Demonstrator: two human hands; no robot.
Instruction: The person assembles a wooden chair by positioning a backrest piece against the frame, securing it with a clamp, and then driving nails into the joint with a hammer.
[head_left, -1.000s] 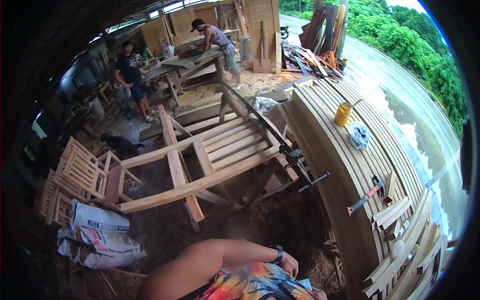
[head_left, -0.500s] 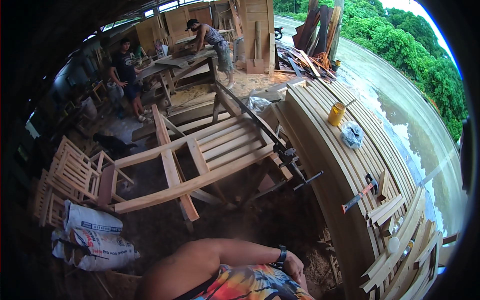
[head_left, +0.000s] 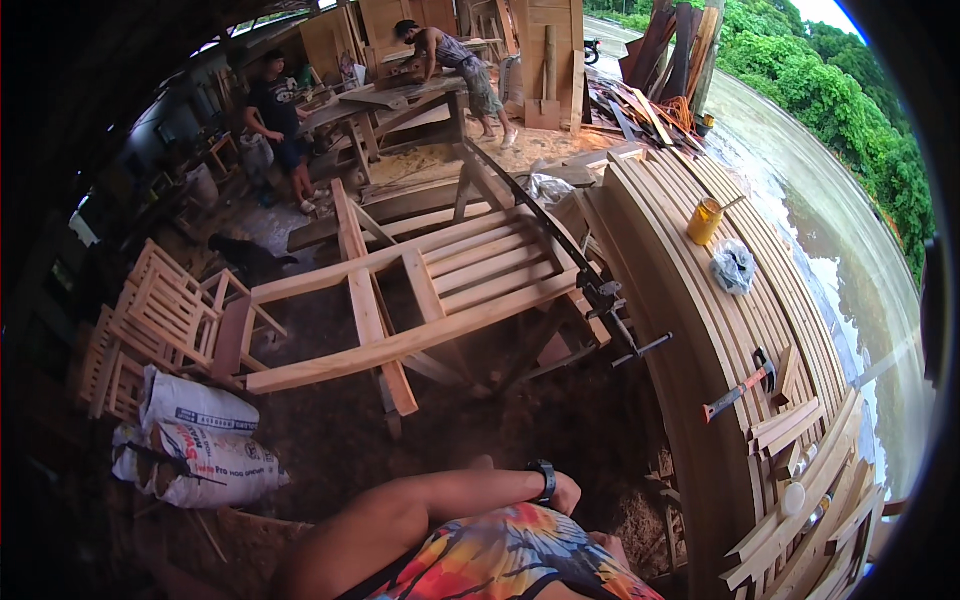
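My left forearm crosses in front of my body at the bottom, with a dark watch point(head_left: 543, 481) on the wrist. The left hand point(head_left: 565, 493) is turned so that its fingers are hidden. A small patch of skin, apparently my right hand point(head_left: 608, 547), shows beside my colourful shirt point(head_left: 520, 550); its fingers do not show clearly. Neither hand visibly holds anything. Ahead of me a slatted wooden frame point(head_left: 420, 338) lies across supports, with a long bar clamp point(head_left: 604, 290) along its right end. To my right, a hammer point(head_left: 740, 385) rests on stacked boards point(head_left: 690, 300).
A yellow jar point(head_left: 705, 221) and a plastic bag point(head_left: 733, 267) sit on the boards, with offcuts point(head_left: 785, 425) nearer. At left are printed sacks point(head_left: 215, 450) and slatted chair-like pieces point(head_left: 170, 310). Two people point(head_left: 275, 120) point(head_left: 455, 65) are by a far workbench; a dark dog point(head_left: 250, 257) lies behind the frame.
The view has shifted, so the scene sits farther right and slightly lower. My left hand has moved up and a little left in the picture, and a patch of skin now shows beside the shirt.
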